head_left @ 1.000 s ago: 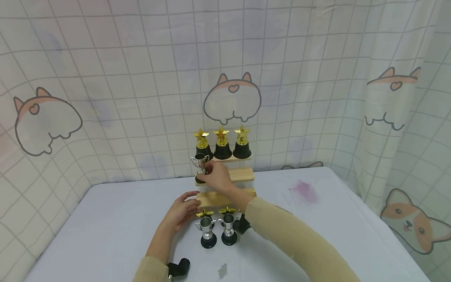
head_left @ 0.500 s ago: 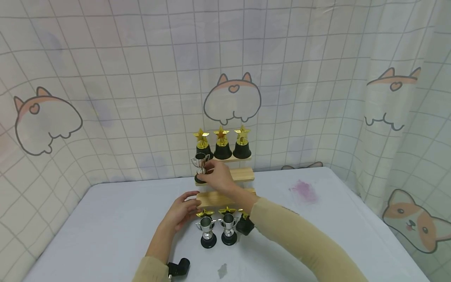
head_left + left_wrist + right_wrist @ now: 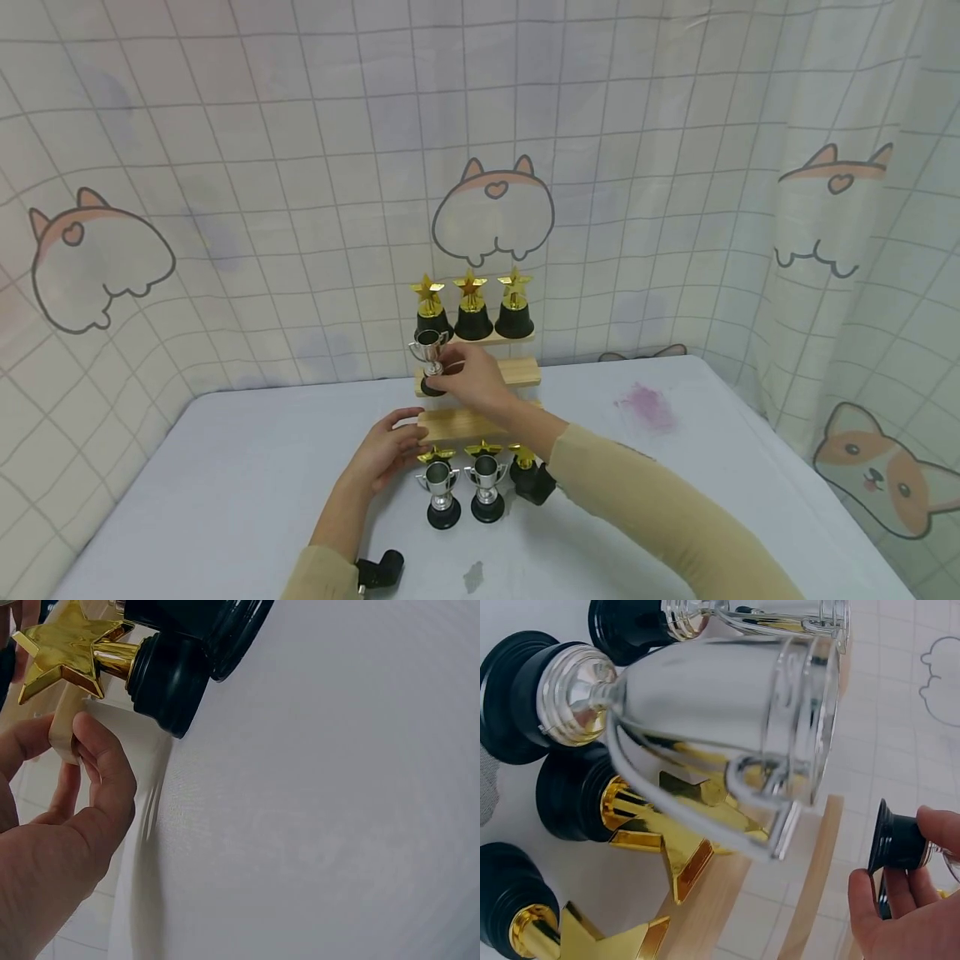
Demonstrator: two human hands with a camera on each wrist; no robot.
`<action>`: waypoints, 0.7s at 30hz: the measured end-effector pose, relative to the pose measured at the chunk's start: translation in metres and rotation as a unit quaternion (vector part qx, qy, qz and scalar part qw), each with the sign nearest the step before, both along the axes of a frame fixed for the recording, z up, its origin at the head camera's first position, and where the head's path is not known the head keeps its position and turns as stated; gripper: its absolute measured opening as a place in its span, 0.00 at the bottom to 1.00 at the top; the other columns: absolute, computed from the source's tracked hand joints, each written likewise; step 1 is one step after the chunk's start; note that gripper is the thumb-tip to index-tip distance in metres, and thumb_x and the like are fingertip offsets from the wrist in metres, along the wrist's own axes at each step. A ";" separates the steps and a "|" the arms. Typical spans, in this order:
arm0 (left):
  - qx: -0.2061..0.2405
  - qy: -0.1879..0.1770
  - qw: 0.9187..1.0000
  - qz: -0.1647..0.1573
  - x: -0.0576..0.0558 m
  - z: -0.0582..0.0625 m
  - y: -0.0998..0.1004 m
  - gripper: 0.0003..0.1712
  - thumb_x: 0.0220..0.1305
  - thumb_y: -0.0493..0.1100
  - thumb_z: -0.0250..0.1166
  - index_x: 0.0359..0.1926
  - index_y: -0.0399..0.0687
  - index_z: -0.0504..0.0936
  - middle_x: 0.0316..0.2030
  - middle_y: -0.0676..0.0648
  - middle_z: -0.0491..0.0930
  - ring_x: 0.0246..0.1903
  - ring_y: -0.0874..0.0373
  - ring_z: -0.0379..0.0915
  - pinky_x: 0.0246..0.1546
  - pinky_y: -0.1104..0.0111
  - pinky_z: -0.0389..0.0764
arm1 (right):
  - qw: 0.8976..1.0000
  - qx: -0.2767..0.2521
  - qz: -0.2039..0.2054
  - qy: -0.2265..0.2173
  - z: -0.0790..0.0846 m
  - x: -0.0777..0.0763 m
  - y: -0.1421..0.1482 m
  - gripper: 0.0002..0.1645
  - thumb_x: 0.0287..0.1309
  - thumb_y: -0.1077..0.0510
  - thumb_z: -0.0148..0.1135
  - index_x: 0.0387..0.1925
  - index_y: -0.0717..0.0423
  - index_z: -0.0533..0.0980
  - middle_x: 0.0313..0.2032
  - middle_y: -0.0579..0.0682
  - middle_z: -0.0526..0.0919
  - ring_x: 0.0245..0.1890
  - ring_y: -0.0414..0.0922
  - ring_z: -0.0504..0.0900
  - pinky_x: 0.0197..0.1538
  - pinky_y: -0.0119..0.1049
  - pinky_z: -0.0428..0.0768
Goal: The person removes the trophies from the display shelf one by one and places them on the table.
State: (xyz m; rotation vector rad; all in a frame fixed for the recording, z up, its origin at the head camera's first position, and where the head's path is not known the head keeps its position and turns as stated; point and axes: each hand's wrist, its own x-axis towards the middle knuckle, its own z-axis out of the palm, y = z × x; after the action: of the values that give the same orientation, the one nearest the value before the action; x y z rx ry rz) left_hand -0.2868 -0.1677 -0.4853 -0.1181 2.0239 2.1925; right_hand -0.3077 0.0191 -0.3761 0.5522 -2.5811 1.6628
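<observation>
My right hand (image 3: 476,383) pinches a small silver trophy cup (image 3: 428,348) by its black base, at the left end of the middle wooden step (image 3: 522,372). The right wrist view shows the cup's black base (image 3: 901,841) between thumb and fingers, the cup cut off by the frame edge. With thumb and fingers, my left hand (image 3: 386,450) grips the left end of the lowest wooden step (image 3: 457,424); the step's end (image 3: 66,735) shows in the left wrist view. Behind the held cup, three gold star trophies (image 3: 472,318) stand on the top step.
Two silver trophy cups (image 3: 442,498) stand upright on the white-covered table (image 3: 247,483) in front of the stand. Just behind them are three gold star trophies (image 3: 524,456), partly hidden. A grid-patterned curtain (image 3: 300,208) hangs behind the table.
The right hand and its silver cup have shifted slightly right and down, the cup tilting a little. The right forearm has swung right, uncovering a gold star trophy. The left hand stays put.
</observation>
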 end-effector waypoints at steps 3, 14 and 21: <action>-0.003 -0.002 1.000 0.001 0.000 0.001 0.000 0.29 0.68 0.35 0.63 0.68 0.36 0.70 0.50 0.37 0.75 0.42 0.52 0.79 0.47 0.60 0.86 | 1.000 0.000 0.001 -0.008 0.002 0.003 0.003 0.17 0.60 0.58 0.75 0.48 0.58 0.81 0.44 0.49 0.85 0.48 0.47 0.84 0.48 0.39 0.84; 0.005 -0.001 1.000 0.005 -0.001 -0.001 -0.001 0.28 0.68 0.34 0.62 0.68 0.35 0.70 0.50 0.37 0.73 0.40 0.54 0.78 0.46 0.61 0.86 | 1.000 -0.011 0.016 -0.004 0.004 0.007 0.017 0.16 0.59 0.58 0.75 0.47 0.59 0.81 0.44 0.50 0.85 0.49 0.49 0.84 0.49 0.40 0.85; 0.002 0.001 1.000 0.005 0.001 0.000 0.000 0.29 0.67 0.35 0.63 0.68 0.35 0.70 0.56 0.33 0.72 0.43 0.52 0.79 0.47 0.61 0.86 | 1.000 -0.015 0.021 -0.007 0.007 0.018 0.029 0.16 0.58 0.59 0.75 0.46 0.58 0.80 0.45 0.50 0.85 0.51 0.51 0.84 0.51 0.42 0.85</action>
State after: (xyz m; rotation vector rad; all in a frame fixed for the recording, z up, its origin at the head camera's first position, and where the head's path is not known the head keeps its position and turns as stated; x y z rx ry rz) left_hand -0.2860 -0.1680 -0.4857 -0.1255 2.0242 2.2035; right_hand -0.2901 0.0479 -0.3694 0.5994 -2.5666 1.7219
